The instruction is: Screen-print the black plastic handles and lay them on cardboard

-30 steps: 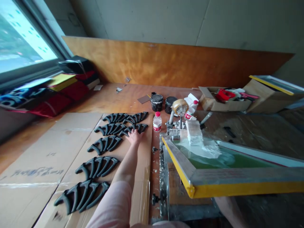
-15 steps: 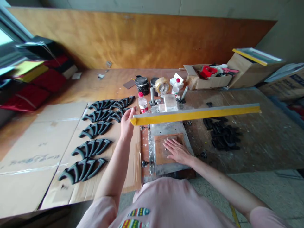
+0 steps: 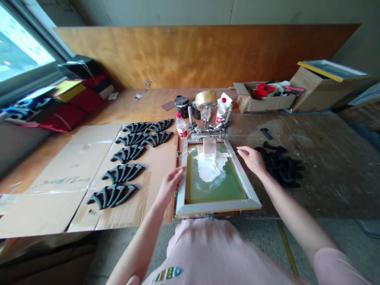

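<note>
A screen-printing frame [image 3: 219, 207] with a silver rim lies lowered over the metal base, which it hides. White paste [image 3: 210, 168] is spread on its green mesh, with a squeegee [image 3: 209, 146] standing at the far end. My left hand [image 3: 170, 184] has its fingers closed on the frame's left rim. Just past the right rim, my right hand [image 3: 252, 159] has thumb and fingers pinched together. A small dark spot shows at its fingertips, too small to name. Clamps with upright posts [image 3: 190, 115] hold the frame's far end.
Rows of curved black parts [image 3: 113, 196] lie on cardboard [image 3: 154, 206] at left. A pile of similar black pieces [image 3: 282, 166] lies at right. Bottles [image 3: 181, 126], a black tub [image 3: 181, 106] and an open carton [image 3: 268, 103] stand behind.
The frame has swung down from its raised position to lie flat, with my left hand at its left side. My right hand has left the brown block on the base and moved to the right.
</note>
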A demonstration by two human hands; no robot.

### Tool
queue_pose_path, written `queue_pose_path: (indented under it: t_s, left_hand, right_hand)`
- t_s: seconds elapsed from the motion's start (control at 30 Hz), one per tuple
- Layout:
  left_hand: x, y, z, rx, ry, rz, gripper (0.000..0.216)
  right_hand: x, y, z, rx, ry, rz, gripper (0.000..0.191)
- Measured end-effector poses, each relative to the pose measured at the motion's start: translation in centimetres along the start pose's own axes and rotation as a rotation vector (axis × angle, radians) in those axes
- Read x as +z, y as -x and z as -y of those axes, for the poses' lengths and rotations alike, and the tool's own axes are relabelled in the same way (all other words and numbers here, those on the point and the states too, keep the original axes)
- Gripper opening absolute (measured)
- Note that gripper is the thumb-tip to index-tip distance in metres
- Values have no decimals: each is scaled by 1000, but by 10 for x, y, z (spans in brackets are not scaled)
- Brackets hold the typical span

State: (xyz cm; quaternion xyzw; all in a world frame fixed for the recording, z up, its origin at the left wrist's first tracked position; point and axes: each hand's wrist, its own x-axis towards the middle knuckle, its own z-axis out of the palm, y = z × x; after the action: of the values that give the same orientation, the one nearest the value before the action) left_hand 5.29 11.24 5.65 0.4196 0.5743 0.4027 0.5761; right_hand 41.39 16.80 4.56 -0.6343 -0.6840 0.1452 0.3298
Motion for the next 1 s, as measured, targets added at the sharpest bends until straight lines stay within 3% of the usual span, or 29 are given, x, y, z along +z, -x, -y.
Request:
queue_pose_path:
  t_s: [0.17, 0.27, 0.33, 0.4, 0.63, 0.8, 0.93, 1.0]
  left_hand:
    - [10, -9, 68, 25, -53, -79, 80]
    - [11, -18, 87, 34, -100, -94, 75]
    - [10, -21, 92, 40, -133, -92, 70]
    - [8, -22, 94, 40, -153, -96, 66]
    - [8, -20, 92, 38, -187, -128, 56]
    - [7, -19, 92, 19, -217, -131, 53]
    - [7, -19, 91, 18, -208, -130, 54]
    - [8, -19, 91, 13, -176, -131, 55]
  right_hand:
    - [34, -30, 74, -311, 151, 125, 61]
    - [54, -33, 96, -354, 340, 327, 41]
    - [58, -29, 97, -323, 408, 467, 25]
    - [58, -24, 92, -286, 455, 526, 24]
    - [70, 3, 89, -194, 606, 373, 19]
    - [79, 40, 93, -409, 531, 454, 14]
    - [59, 54, 87, -657, 422, 596, 19]
    - [51, 48, 85, -680, 374, 624, 14]
